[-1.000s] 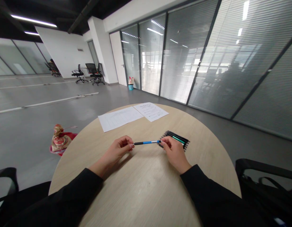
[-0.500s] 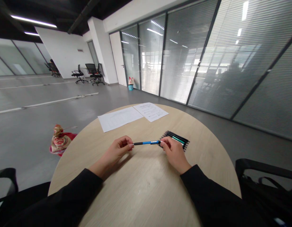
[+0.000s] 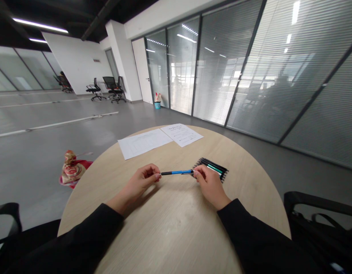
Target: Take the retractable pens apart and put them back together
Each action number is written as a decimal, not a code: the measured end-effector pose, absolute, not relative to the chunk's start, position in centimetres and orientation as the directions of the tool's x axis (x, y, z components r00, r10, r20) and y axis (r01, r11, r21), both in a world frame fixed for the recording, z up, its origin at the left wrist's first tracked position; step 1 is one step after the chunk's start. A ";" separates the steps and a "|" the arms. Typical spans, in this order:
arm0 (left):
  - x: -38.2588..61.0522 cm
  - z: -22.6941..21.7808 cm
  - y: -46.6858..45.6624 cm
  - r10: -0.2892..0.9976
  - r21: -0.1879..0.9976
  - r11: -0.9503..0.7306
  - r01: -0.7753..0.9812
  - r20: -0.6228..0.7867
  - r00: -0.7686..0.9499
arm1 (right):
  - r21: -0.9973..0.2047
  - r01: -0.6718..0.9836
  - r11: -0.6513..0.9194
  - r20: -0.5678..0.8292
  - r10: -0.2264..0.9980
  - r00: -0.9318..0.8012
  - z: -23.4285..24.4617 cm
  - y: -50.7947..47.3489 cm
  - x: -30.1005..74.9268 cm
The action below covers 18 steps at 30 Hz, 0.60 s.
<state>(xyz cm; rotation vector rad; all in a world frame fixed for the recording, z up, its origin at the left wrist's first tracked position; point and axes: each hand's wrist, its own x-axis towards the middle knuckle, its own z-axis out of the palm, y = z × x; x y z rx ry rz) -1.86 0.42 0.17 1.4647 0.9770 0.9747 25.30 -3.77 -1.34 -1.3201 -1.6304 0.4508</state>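
A blue and black pen (image 3: 177, 172) is held level just above the round wooden table (image 3: 170, 228). My left hand (image 3: 141, 182) pinches its left tip, and my right hand (image 3: 210, 184) pinches its right end. Both hands have curled fingers and rest on the tabletop. Right behind my right hand lies a row of several dark pens (image 3: 214, 167), one of them green.
Two printed paper sheets (image 3: 160, 139) lie at the table's far edge. A red and patterned bag (image 3: 71, 169) sits on the floor to the left. Black chair arms (image 3: 321, 203) flank me on the right and the left (image 3: 7, 211). Glass walls run along the right.
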 end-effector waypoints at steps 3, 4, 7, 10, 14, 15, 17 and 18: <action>-1.9 0.2 0.4 0.942 0.993 -0.096 0.068 0.068 0.330 | -0.760 0.550 0.347 0.440 0.897 0.041 -1.2 -3.8 25.3; -1.9 0.1 0.4 0.941 0.993 -0.099 0.070 0.071 0.330 | -0.759 0.551 0.347 0.439 0.897 0.040 -1.2 -3.8 25.3; -1.9 0.1 0.4 0.942 0.991 -0.108 0.077 0.077 0.327 | -0.754 0.558 0.347 0.438 0.898 0.034 -1.2 -3.8 25.3; -1.8 0.2 0.3 0.943 0.993 -0.094 0.071 0.066 0.325 | -0.743 0.576 0.340 0.436 0.900 0.032 -1.2 -3.8 25.3; -1.7 0.2 0.3 0.946 0.992 -0.101 0.073 0.073 0.316 | -0.740 0.581 0.340 0.437 0.899 0.031 -1.2 -3.8 25.2; -1.7 0.2 0.3 0.945 0.992 -0.106 0.074 0.077 0.316 | -0.739 0.580 0.342 0.439 0.898 0.029 -1.2 -3.8 25.2; -1.7 0.1 0.4 0.944 0.991 -0.113 0.077 0.083 0.320 | -0.736 0.580 0.349 0.444 0.895 0.025 -1.3 -3.8 25.3; -1.8 0.1 0.4 0.943 0.990 -0.116 0.077 0.085 0.321 | -0.735 0.579 0.353 0.448 0.894 0.023 -1.3 -3.8 25.3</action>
